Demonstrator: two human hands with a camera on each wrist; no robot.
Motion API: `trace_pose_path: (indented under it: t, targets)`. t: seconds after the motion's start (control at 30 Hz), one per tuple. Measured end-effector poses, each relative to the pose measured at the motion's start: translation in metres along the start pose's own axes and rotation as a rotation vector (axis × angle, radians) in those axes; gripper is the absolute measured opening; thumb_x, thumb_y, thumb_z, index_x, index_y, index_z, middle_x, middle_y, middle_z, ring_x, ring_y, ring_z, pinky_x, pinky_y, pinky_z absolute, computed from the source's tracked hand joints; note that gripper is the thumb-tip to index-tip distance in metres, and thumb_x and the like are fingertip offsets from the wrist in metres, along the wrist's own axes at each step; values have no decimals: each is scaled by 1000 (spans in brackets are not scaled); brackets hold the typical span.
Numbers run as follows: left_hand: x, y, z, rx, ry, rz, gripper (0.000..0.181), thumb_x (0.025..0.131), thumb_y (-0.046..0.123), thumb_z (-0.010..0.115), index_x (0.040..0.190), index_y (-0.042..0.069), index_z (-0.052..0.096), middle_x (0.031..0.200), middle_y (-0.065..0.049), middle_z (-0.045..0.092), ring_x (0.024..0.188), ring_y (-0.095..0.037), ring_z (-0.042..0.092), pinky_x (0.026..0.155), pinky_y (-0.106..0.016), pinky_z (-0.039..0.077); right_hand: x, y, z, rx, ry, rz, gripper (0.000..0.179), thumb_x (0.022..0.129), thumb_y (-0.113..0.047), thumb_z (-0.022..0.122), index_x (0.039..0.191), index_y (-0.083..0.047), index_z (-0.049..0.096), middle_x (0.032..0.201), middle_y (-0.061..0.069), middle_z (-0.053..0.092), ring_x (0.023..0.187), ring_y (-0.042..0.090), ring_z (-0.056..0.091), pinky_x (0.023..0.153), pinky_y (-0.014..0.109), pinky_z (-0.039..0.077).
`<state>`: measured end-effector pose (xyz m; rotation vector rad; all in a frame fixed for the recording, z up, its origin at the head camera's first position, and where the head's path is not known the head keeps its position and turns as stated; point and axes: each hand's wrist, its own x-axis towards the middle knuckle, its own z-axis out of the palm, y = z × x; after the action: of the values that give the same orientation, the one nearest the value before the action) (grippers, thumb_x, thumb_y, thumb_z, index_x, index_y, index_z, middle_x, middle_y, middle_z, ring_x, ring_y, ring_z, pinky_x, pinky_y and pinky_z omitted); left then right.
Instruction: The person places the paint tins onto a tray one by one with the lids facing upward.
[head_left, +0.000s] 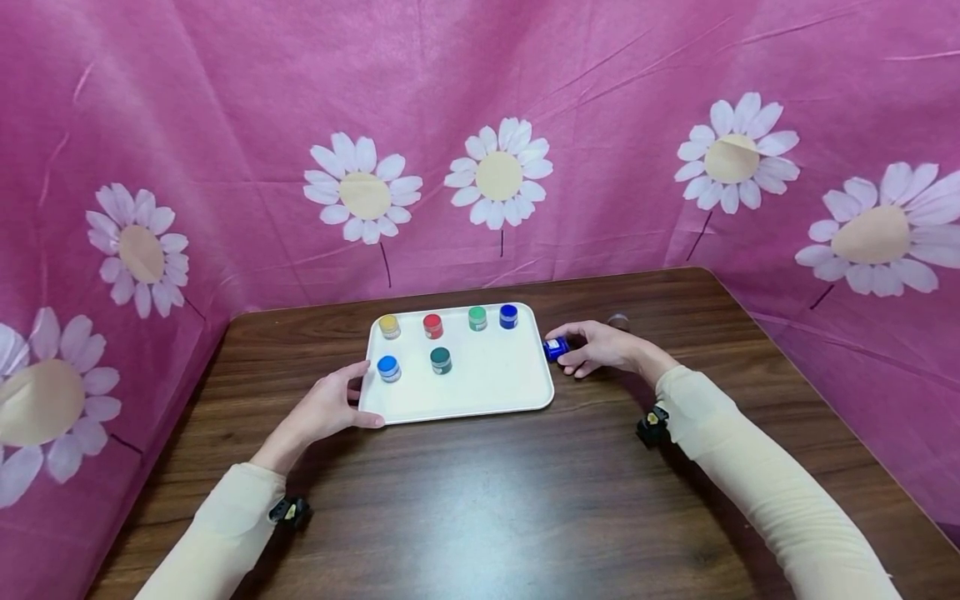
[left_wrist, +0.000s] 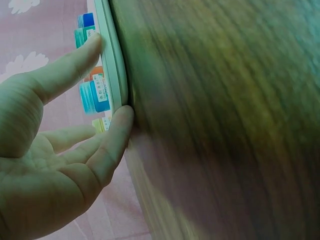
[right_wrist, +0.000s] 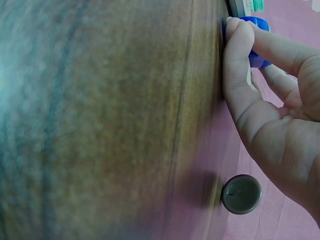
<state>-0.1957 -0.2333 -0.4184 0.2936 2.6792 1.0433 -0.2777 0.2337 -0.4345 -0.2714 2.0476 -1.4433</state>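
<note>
My right hand (head_left: 600,346) pinches a small dark blue paint jar (head_left: 556,348) beside the tray's right edge. In the right wrist view, thumb and fingers cover part of this jar (right_wrist: 261,61). The white tray (head_left: 487,392) has my left hand (head_left: 330,404) at its left end, fingers spread and fingertips touching the rim. On the tray's far side stand a yellow jar (head_left: 389,326), a red jar (head_left: 432,326), a green jar (head_left: 477,318) and another dark blue jar (head_left: 508,317). Nearer stand a light blue jar (head_left: 388,368) and a dark green jar (head_left: 441,360).
A small round greyish object (head_left: 618,321) lies on the table behind my right hand; its kind is unclear. The brown wooden table (head_left: 480,508) meets a pink cloth (head_left: 615,167) printed with daisies, hanging at the back and both sides.
</note>
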Motion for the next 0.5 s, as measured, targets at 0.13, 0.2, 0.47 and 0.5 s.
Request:
trace_pose_path:
  t: [0.13, 0.2, 0.47, 0.5]
  targets:
    - [0, 1, 0, 16, -4, -10, 98, 73, 19, 94, 149, -9, 39, 143, -30, 50, 111, -38, 64, 89, -46, 56, 0, 0, 0, 5, -1, 2, 58, 95, 0, 68, 148, 0, 45, 123, 21, 52, 84, 22, 67, 71, 34, 61]
    - [1, 1, 0, 27, -2, -3, 95, 73, 20, 94, 146, -11, 43, 142, -30, 50, 108, -37, 65, 87, -45, 57, 0, 0, -1, 6, -1, 5, 57, 95, 0, 68, 148, 0, 45, 124, 21, 52, 83, 21, 67, 70, 33, 61]
    - [2, -1, -1, 49, 5, 11, 86, 72, 21, 95, 138, -14, 53, 144, -28, 48, 100, -32, 67, 88, -45, 56, 0, -1, 0, 8, -5, 8, 57, 95, 0, 68, 147, 0, 45, 125, 21, 51, 83, 21, 67, 70, 33, 61]
    - [2, -2, -1, 53, 4, 12, 86, 72, 21, 95, 138, -14, 52, 144, -28, 48, 100, -31, 67, 89, -46, 56, 1, -1, 0, 7, -6, 7, 57, 95, 0, 68, 147, 0, 45, 125, 21, 51, 83, 21, 67, 70, 33, 61]
